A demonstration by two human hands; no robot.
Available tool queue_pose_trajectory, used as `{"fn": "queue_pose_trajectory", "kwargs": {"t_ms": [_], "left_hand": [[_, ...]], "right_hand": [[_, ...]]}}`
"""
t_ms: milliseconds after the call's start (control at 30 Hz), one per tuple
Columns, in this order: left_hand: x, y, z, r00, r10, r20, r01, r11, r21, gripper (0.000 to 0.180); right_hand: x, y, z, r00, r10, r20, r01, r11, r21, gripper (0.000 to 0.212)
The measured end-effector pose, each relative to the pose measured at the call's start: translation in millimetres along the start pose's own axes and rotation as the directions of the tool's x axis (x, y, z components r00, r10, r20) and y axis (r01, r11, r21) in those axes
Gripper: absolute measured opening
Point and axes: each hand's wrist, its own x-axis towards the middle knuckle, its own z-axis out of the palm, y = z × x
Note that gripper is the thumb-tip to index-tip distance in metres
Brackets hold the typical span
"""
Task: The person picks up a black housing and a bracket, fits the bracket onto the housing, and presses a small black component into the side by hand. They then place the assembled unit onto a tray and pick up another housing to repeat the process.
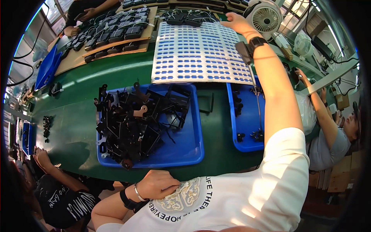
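My right arm stretches to the far side of the bench. There my right hand (237, 23) is at the far right corner of a white slotted sheet (201, 52) with blue showing through its slots. Its visible fingers are apart, and nothing shows between them. My left hand (158, 185) rests against the front of my white shirt, fingers curled in; whatever they may hold is hidden. Just beyond it, a blue tray (185, 149) holds a heap of black brackets (129, 123), some with copper-coloured tabs. Black boxes with white cables (187, 17) lie along the sheet's far edge.
A second blue tray (247, 146) with small black parts sits partly under the sheet, behind my right arm. Cabled black boxes fill boards (116, 34) at the far left. A fan (266, 18) stands far right. Other people sit left and right along the green bench (77, 112).
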Motion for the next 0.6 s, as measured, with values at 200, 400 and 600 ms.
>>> {"fn": "queue_pose_trajectory", "kwargs": {"t_ms": [200, 400, 600], "left_hand": [[-4.5, -8.6, 1.8, 1.000, 0.026, -0.017, -0.027, 0.999, -0.026, 0.012], [-7.6, -10.3, -0.2, 0.999, -0.015, -0.035, 0.011, 0.994, -0.107, 0.014], [-4.4, -13.2, 0.2, 0.997, 0.014, -0.076, -0.021, 0.995, -0.095, 0.013]], "right_hand": [[63.3, -75.0, 73.0, 0.998, -0.054, 0.027, 0.059, 0.963, -0.261, 0.078], [74.2, -83.4, 87.7, 0.911, 0.239, 0.336, -0.114, 0.929, -0.351, 0.077], [33.6, -89.9, 51.0, 0.997, 0.001, 0.072, 0.028, 0.915, -0.402, 0.075]]}}
